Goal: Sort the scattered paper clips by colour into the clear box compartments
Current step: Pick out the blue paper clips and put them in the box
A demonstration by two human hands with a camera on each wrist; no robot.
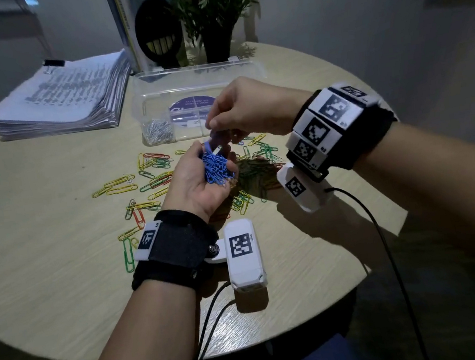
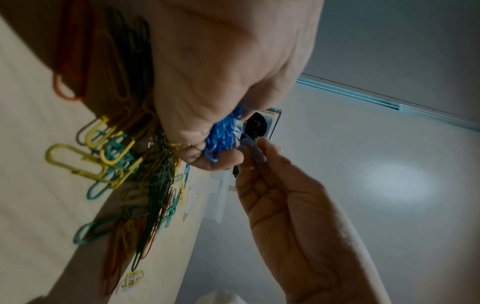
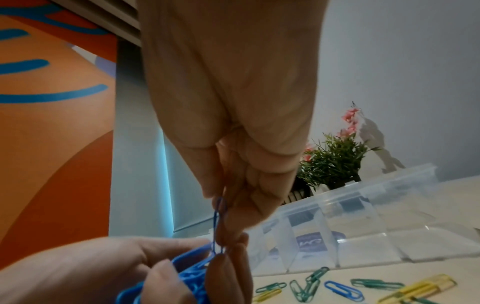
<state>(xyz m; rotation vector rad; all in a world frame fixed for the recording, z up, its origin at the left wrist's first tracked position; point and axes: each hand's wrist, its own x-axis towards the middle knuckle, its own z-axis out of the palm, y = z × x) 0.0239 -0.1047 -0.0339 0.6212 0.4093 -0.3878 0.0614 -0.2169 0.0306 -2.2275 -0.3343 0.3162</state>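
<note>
The right hand (image 1: 246, 108) pinches one blue paper clip (image 3: 217, 224) between thumb and fingers (image 3: 235, 209), its long axis near vertical, lower end dipping into the bunch of blue clips (image 1: 216, 167) cupped in the curled left hand (image 1: 197, 182) just below. The clip is slim wire, partly hidden by the fingertips. Behind the fingers the clear box (image 1: 155, 83) lies open, silver clips (image 1: 159, 129) in one compartment. Green, yellow and red clips (image 1: 152, 169) lie scattered beneath on the worktop (image 1: 61, 281).
</note>
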